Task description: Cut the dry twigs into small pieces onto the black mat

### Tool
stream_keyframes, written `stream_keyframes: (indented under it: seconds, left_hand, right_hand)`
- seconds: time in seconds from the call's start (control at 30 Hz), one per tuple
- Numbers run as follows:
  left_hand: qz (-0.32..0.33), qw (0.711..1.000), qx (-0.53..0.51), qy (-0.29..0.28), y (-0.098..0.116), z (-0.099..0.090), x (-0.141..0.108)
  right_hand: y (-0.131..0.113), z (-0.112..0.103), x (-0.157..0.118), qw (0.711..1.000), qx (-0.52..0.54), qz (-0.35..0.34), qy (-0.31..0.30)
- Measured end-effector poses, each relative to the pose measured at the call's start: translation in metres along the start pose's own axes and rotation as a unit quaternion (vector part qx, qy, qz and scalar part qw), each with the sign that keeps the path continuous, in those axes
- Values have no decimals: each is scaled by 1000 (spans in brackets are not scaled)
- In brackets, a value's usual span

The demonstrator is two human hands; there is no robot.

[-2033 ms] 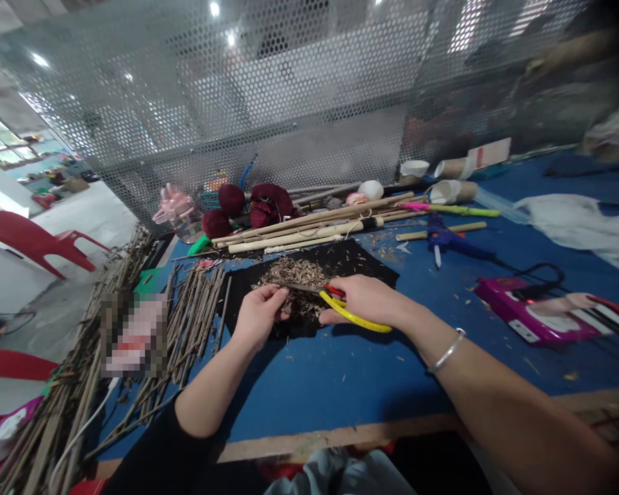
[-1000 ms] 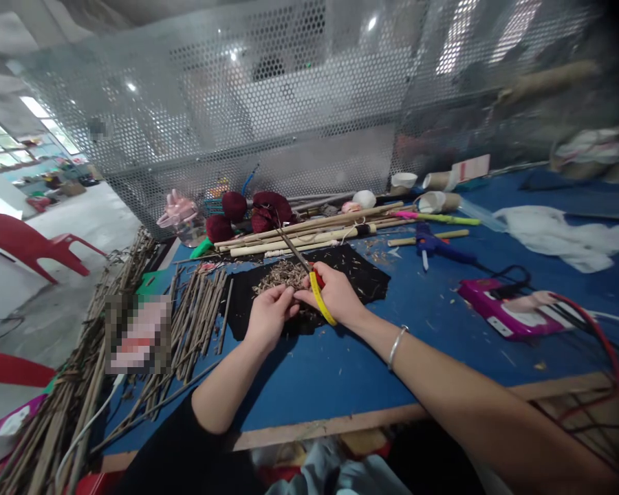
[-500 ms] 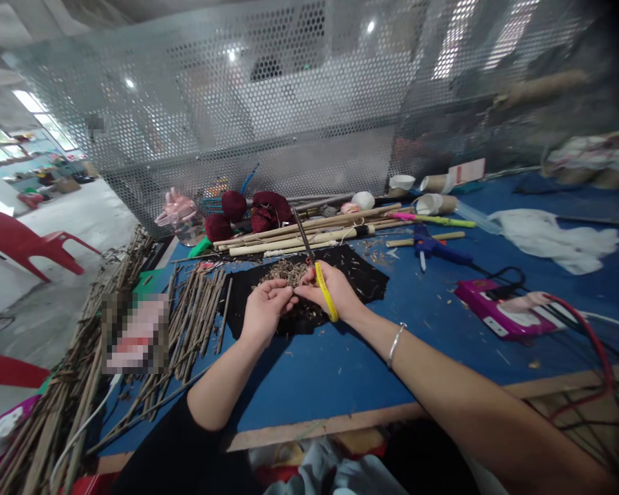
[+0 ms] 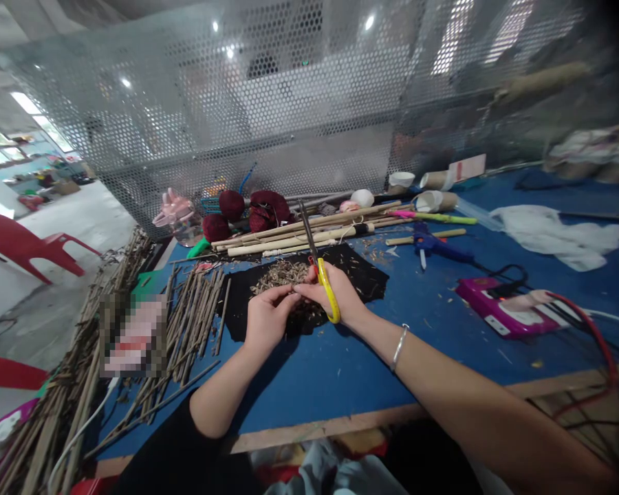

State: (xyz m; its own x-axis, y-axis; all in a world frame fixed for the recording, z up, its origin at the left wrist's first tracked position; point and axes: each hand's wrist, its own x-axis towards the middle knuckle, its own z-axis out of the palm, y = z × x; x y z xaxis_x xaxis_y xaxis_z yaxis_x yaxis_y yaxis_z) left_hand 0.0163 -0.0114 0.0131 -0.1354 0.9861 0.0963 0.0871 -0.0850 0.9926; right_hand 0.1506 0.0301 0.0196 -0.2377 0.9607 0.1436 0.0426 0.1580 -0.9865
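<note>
Yellow-handled scissors (image 4: pixel 329 292) are held in my right hand (image 4: pixel 339 294), blades pointing up and away from me. Its thumb and fingertips meet those of my left hand (image 4: pixel 268 316), which is closed in a pinch. Whatever sits between the fingertips is too small to make out. Both hands hover over a pile of short brown plant clippings (image 4: pixel 280 275) on a black cloth (image 4: pixel 236 317). Just left of the cloth lies a row of thin cut twigs (image 4: pixel 199 309).
Bamboo sticks (image 4: pixel 289 240) and dark red yarn balls (image 4: pixel 232 204) lie behind the cloth. To the right are a blue glue gun (image 4: pixel 436 245), a purple power strip (image 4: pixel 510 309) and white plastic (image 4: pixel 557 230). Long stalks (image 4: pixel 62 405) line the left edge; a perforated metal panel (image 4: pixel 237 103) stands behind.
My left hand has turned slightly, its fingers now more hidden behind the thumb. The right hand and scissors have shifted very little, still meeting the left fingertips.
</note>
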Motion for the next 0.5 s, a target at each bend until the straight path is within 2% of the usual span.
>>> stream_keyframes:
  seconds: [0.13,0.23,0.37,0.5]
  left_hand:
    - [-10,999,-43,10,1,0,3]
    - [-61,988,-134,44,3,-5,10]
    - [-116,957,-251,88,7,-16,18]
    - [-150,927,-317,132,9,-20,21]
  right_hand:
    - [-6,-2,-2,999,-5,21,-28]
    - [-9,-16,-1,989,-146,-3,-4]
    - [-7,-40,-1,927,-374,-10,-30]
    - [-6,-48,-4,889,-447,-34,-88]
